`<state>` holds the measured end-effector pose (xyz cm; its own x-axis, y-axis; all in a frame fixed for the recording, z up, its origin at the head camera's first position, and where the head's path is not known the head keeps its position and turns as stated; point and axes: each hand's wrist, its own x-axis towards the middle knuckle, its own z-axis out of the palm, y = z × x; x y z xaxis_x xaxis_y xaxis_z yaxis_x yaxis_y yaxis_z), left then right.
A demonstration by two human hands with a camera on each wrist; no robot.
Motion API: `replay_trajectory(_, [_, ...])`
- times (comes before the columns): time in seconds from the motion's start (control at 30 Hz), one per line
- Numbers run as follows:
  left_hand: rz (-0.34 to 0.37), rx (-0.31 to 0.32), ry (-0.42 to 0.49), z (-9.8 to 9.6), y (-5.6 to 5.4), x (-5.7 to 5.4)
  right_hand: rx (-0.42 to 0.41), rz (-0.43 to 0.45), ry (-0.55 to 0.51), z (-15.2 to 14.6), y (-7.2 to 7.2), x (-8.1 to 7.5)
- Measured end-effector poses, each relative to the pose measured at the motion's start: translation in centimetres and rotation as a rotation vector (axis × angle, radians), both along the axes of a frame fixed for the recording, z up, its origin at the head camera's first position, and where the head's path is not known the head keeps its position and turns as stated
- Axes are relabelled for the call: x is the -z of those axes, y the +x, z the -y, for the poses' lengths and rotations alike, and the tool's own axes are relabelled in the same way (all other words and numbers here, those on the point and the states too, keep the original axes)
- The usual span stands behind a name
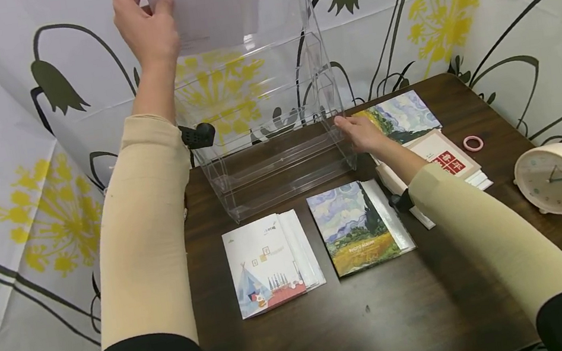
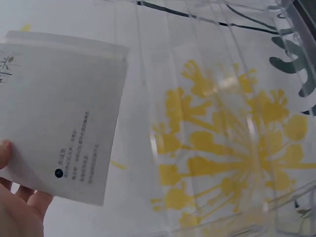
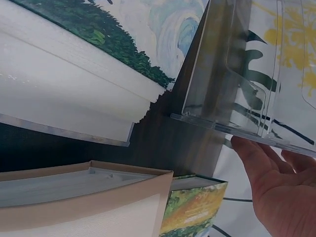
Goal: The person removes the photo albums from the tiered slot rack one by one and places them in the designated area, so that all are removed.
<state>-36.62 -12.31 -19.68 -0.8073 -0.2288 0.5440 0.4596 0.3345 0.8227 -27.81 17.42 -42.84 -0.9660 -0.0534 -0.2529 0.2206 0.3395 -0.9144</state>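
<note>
My left hand (image 1: pixel 147 26) is raised at the top left of a clear, tiered acrylic rack (image 1: pixel 291 189). It pinches a thin white booklet (image 1: pixel 206 12) by its edge, with thumb on the near face. The left wrist view shows small print on this booklet (image 2: pixel 64 118) and the rack's see-through tiers beside it. Whether the booklet touches the rack, I cannot tell. At the rack's right side, my right hand (image 1: pixel 364 134) holds the edge of the side panel. From the right wrist, fingertips of that hand (image 3: pixel 286 192) meet the panel's rim (image 3: pixel 207 121).
In front of the rack lie a tent-pictured album (image 1: pixel 264 268) and a painted photo album (image 1: pixel 355 228). Right of it are another painted album (image 1: pixel 402 113), a beige book with red characters (image 1: pixel 442 153), a pink ring (image 1: pixel 473 143) and a clock (image 1: pixel 551 179). Patterned cloth (image 1: pixel 389 22) hangs behind.
</note>
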Motion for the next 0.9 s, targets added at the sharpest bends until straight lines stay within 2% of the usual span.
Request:
replay_trajectory(0.13, [-0.093,-0.02,0.002,0.5,0.8,-0.8,-0.003,-0.009,-0.003,0.2,0.0,0.0])
replay_trajectory(0.27, [-0.171,-0.008,0.089,1.3,1.7,-1.4,-0.005,-0.01,-0.01,0.1,-0.3,0.2])
replay_trajectory(0.37, [-0.295,0.045,0.18,2.2,2.6,-1.6,-0.006,-0.005,-0.004,0.0,-0.6,0.3])
replay_trajectory(0.43, [-0.403,0.1,0.236,2.9,3.4,-1.5,-0.004,-0.002,0.001,-0.1,-0.7,0.4])
replay_trajectory(0.5, [-0.507,0.145,0.258,3.6,4.4,-1.2,-0.001,0.002,0.005,-0.2,-0.8,0.4])
replay_trajectory(0.57, [-0.554,0.175,0.296,4.4,6.0,-0.9,0.003,0.006,-0.001,-0.2,-0.8,0.4])
replay_trajectory(0.63, [-0.575,0.177,0.31,5.4,8.1,-0.2,0.003,0.012,-0.009,-0.2,-0.9,0.4])
replay_trajectory(0.77, [-0.533,0.126,0.344,7.5,13.3,1.7,0.003,0.007,-0.014,-0.2,-0.9,0.4])
replay_trajectory(0.9, [-0.508,0.063,0.381,9.3,18.5,4.6,0.002,-0.014,-0.009,-0.2,-1.2,0.5])
